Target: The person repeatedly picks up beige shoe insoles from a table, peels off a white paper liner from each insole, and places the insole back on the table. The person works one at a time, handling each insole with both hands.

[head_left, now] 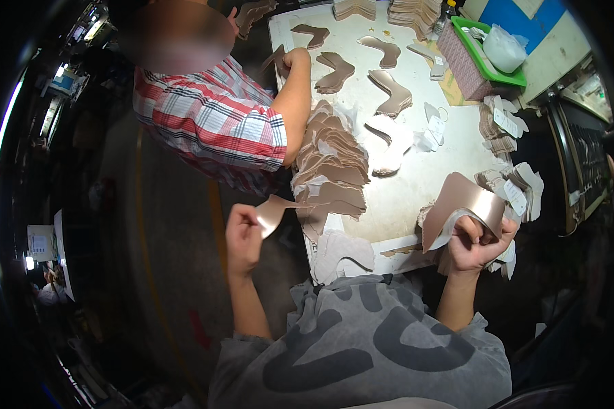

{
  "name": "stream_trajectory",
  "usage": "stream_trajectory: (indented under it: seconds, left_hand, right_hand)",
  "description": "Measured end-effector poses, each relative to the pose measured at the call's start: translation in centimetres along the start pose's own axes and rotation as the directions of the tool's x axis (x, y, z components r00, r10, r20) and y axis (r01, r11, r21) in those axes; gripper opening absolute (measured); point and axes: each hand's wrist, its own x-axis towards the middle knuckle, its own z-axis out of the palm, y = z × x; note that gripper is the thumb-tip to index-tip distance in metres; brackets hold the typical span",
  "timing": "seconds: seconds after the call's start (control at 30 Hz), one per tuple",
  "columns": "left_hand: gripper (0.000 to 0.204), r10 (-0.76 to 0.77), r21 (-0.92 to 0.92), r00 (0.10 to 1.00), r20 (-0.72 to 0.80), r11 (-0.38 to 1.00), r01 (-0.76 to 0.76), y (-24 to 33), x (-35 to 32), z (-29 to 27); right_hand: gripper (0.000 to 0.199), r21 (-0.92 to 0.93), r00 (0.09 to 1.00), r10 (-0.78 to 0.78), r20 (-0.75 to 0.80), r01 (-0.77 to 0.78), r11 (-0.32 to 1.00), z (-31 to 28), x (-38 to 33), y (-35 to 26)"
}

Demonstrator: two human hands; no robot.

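My left hand point(244, 238), off the table's left edge, pinches one end of a shiny rose-gold curved cut piece point(271, 213). The piece's thin tail reaches over a long overlapping pile of similar pieces point(334, 163). At the right, my right hand point(476, 249) is closed on a rose-gold curved piece with a pale underside point(457, 201), which bends over the fingers. Whether it is one layer or several, I cannot tell. Grey-white cut pieces point(342, 253) lie at the near left corner of the table.
The white table point(426, 163) bears several small stacks of curved pieces point(389, 92). Labelled stacks point(501, 126) line its right edge. At the far right stands a green tray point(471, 48) on a patterned box point(460, 65). A co-worker in a plaid shirt point(211, 116) reaches over the far left.
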Motion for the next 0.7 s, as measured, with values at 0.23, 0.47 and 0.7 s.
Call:
stream_trajectory:
  seconds: [0.23, 0.47, 0.7]
  left_hand:
    - [0.02, 0.378, 0.142, 0.768, 0.517, 0.847, -0.512, 1.1, 5.7, 7.6]
    - [0.037, 0.042, 0.769, 0.938, 0.345, 0.559, -0.308, -4.0, 7.2, 6.9]
    - [0.038, -0.009, 0.65, 1.0, 0.024, 0.76, -0.008, -7.1, 0.7, 4.2]
  right_hand:
    - [0.031, 0.178, 0.86, 0.324, 0.394, -0.417, 0.891, 0.0, -0.9, 2.8]
    - [0.034, -0.028, 0.105, 0.142, 0.984, -0.702, 0.712, 5.2, 0.5, 3.2]
    - [0.034, -0.075, 0.384, 0.242, 0.891, -0.4, 0.913, 0.6, 3.0, 7.7]
